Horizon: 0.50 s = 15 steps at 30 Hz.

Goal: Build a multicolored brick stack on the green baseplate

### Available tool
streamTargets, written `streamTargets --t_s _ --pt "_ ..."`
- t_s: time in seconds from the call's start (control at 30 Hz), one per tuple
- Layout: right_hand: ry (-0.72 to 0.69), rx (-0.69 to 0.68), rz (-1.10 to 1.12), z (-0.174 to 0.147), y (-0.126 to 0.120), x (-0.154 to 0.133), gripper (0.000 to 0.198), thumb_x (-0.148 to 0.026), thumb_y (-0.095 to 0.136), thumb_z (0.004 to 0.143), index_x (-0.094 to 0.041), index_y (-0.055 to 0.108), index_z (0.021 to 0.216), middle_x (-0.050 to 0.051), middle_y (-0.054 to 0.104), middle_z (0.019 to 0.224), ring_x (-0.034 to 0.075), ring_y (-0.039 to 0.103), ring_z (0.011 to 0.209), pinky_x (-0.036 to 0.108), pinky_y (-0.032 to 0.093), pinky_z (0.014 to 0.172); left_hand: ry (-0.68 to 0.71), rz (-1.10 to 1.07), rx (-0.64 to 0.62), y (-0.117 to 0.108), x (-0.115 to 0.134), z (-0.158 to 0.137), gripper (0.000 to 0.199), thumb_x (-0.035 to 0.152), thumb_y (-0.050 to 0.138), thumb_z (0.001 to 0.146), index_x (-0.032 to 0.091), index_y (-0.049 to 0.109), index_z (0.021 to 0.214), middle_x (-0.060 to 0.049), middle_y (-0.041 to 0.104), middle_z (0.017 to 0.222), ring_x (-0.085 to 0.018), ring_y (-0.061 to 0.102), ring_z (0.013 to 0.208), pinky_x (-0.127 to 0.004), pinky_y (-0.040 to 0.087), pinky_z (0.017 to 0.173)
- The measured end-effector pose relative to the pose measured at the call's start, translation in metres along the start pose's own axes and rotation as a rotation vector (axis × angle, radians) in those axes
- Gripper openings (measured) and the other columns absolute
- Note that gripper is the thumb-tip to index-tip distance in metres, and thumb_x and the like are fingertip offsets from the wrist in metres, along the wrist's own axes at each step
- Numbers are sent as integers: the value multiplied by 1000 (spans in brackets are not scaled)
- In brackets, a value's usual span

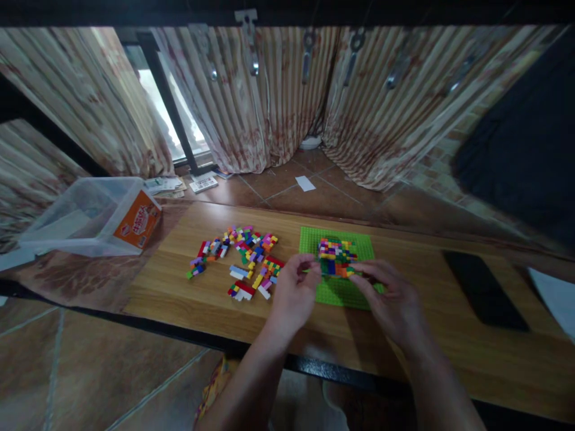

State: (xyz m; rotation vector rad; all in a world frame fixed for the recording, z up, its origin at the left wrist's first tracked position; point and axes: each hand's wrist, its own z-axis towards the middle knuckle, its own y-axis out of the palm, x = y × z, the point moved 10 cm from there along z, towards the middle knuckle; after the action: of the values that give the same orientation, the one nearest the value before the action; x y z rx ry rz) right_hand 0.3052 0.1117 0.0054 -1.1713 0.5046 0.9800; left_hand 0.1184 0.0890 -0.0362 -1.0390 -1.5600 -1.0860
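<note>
A multicoloured toy brick structure stands on the green baseplate, its front row showing blue and orange bricks. My left hand is closed at the structure's left end, the fingertips bent in against it. From the right, my right hand grips the front right corner between thumb and fingers. My fingers hide parts of both ends. Left of the baseplate, several loose and joined toy bricks lie spread on the wooden table.
At the far left stands a clear plastic box with an orange label. A black flat object lies on the table's right, with white paper beyond it. Striped curtains hang behind the table; metal clips dangle overhead.
</note>
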Motion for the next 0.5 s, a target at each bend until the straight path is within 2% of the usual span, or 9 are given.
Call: streamTargets --t_s 0.17,0.5 --pt "-76 16 -137 0 -16 2 20 -40 61 86 -25 72 94 5 63 99 21 62 91 37 51 81 6 8 27 -9 6 2 23 26 64 75 15 62 95 -3 64 86 -11 58 69 -23 45 63" --pt "-90 -24 -236 4 3 7 19 -39 61 86 -25 73 93 6 63 100 24 61 96 42 50 86 2 -8 -28 -1 3 3 20 23 64 73 15 64 91 -3 66 86 -12 57 68 -23 43 60"
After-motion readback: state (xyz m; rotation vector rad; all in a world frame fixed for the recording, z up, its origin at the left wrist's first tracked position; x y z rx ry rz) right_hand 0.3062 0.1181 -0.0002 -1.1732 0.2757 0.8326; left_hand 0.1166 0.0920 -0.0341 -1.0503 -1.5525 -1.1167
